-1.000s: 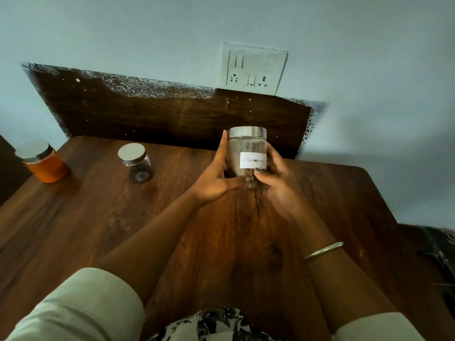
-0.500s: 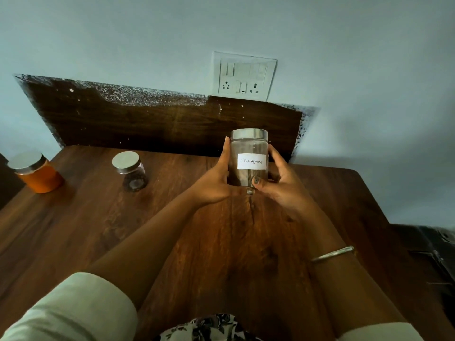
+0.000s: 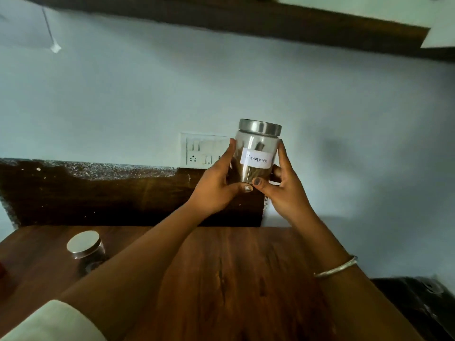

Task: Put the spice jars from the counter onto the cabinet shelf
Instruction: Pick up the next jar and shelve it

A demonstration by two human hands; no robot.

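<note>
A clear glass jar labelled cinnamon (image 3: 257, 153), with a steel lid, is held upright in the air in front of the wall. My left hand (image 3: 218, 183) grips its left side and my right hand (image 3: 283, 185) grips its right side, thumbs meeting under its base. A small dark spice jar (image 3: 86, 252) with a steel lid stands on the wooden counter (image 3: 234, 279) at the left. A dark wooden cabinet underside (image 3: 246, 20) runs along the top of the view.
A white switch and socket plate (image 3: 204, 151) is on the wall just behind the held jar. A dark wooden backsplash (image 3: 98, 193) rises behind the counter. A red sliver (image 3: 2, 269) shows at the left edge. Dark objects (image 3: 423, 301) lie at the lower right.
Both hands have lifted the cinnamon jar off the counter and up in front of the wall. The view has tilted upward, bringing the cabinet underside in and pushing the orange jar almost out.
</note>
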